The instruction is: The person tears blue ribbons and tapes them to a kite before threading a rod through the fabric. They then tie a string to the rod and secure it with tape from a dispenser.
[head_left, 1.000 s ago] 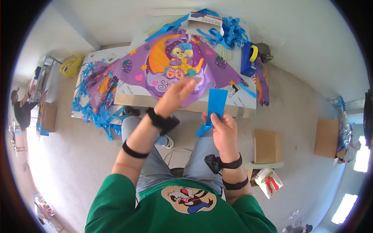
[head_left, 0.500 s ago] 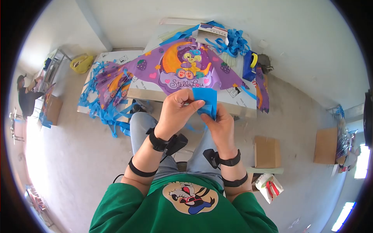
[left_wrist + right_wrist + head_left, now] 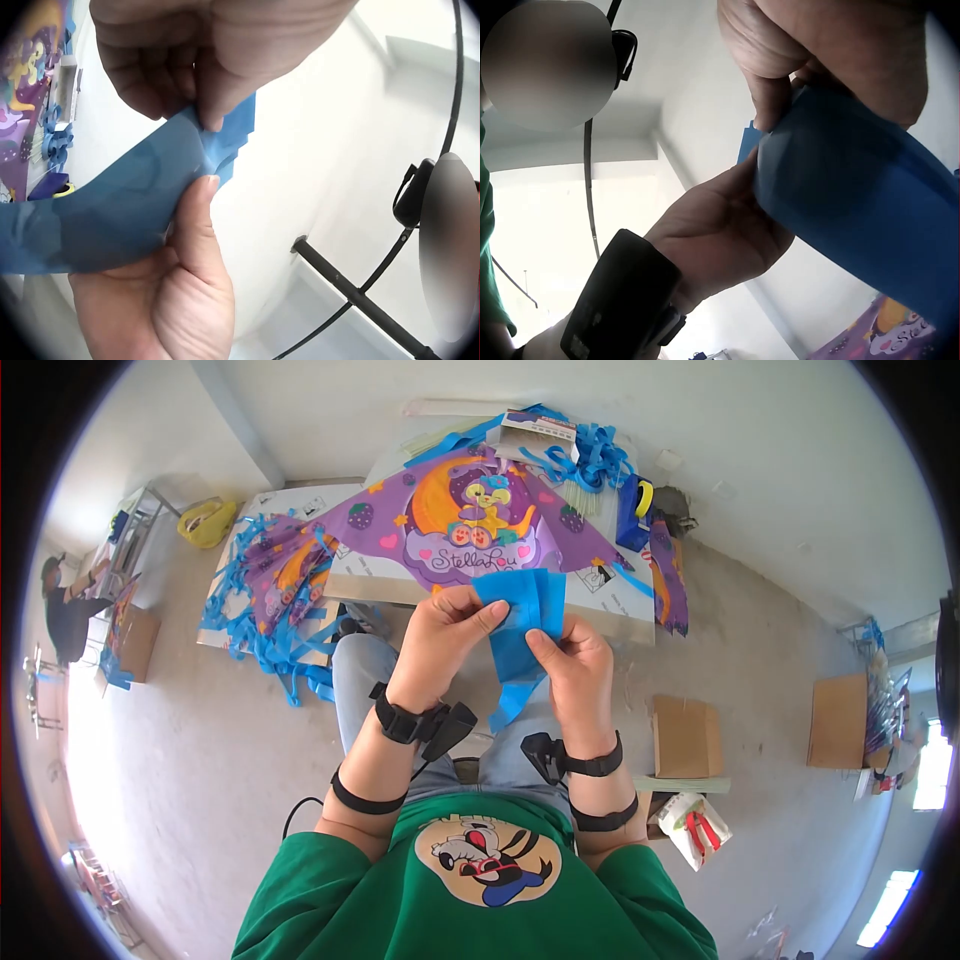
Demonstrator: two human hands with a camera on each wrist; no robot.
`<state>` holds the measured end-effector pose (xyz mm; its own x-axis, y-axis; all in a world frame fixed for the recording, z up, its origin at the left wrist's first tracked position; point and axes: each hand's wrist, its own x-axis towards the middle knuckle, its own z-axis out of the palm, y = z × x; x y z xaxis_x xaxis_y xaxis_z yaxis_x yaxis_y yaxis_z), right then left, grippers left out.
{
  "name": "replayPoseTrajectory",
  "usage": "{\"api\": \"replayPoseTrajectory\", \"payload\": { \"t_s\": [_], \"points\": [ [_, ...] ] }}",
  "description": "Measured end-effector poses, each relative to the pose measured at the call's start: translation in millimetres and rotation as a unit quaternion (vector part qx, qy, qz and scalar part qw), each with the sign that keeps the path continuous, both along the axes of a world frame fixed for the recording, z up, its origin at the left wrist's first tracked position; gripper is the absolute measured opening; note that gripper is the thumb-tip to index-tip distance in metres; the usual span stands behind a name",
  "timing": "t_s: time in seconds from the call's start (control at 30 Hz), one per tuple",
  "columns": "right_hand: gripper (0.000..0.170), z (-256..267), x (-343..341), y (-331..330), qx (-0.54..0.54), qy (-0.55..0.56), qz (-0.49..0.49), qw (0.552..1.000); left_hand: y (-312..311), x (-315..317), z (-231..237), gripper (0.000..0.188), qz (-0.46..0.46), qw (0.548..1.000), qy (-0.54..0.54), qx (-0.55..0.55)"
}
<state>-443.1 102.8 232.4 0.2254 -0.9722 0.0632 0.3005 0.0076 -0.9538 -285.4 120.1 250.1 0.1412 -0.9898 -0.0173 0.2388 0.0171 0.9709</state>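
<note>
Between both hands, above the lap, is a blue ribbon [image 3: 517, 622] of thin, flat material, with overlapping layers at its upper end and a tail hanging below. The left hand [image 3: 437, 647] pinches its left side between thumb and curled fingers. On the other side the right hand [image 3: 580, 677] grips it, thumb flat on the front. In the left wrist view, stepped ribbon edges [image 3: 234, 146] stick out beyond the two thumbs. A broad length of ribbon [image 3: 862, 202] runs down to the right in the right wrist view. Just beyond the hands lies a purple printed kite [image 3: 375, 520] marked StellaLou.
The kite covers much of the white-topped table [image 3: 370, 588]. Behind it are an opened box [image 3: 538, 435] and a heap of blue ribbons [image 3: 600, 455]. A blue tape dispenser [image 3: 632, 515] stands at right, more ribbon-edged kites [image 3: 285, 575] at left. A cardboard box [image 3: 687, 737] sits right of the legs.
The left hand has come from over the kite to the ribbon and taken hold of it. The ribbon, a single upright strip in the right hand before, now shows spread layers between both hands.
</note>
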Motion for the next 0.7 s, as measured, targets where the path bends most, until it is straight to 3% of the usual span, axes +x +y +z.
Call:
{"api": "replayPoseTrajectory", "payload": {
  "t_s": [0.17,0.3,0.5,0.7],
  "points": [
    [0.011,-4.3,0.2,-2.9,0.009,-0.03,0.002,1.0,-3.6,1.7,-9.5,0.011,-0.037,0.995,0.091,-0.022],
    [0.011,-4.4,1.9,-3.9,0.011,-0.019,-0.003,1.0,-4.7,-1.0,-9.2,0.014,-0.034,0.994,0.106,-0.006],
    [0.01,-10.7,-1.5,-10.1,0.063,-0.092,0.007,0.994,-6.4,7.1,-14.3,0.02,-0.016,0.986,0.163,0.012],
    [0.009,-15.3,-26.8,-26.2,-0.038,-0.05,-0.091,0.994,-8.1,26.0,-18.7,0.02,0.001,0.977,0.212,-0.004]
  ]
}}
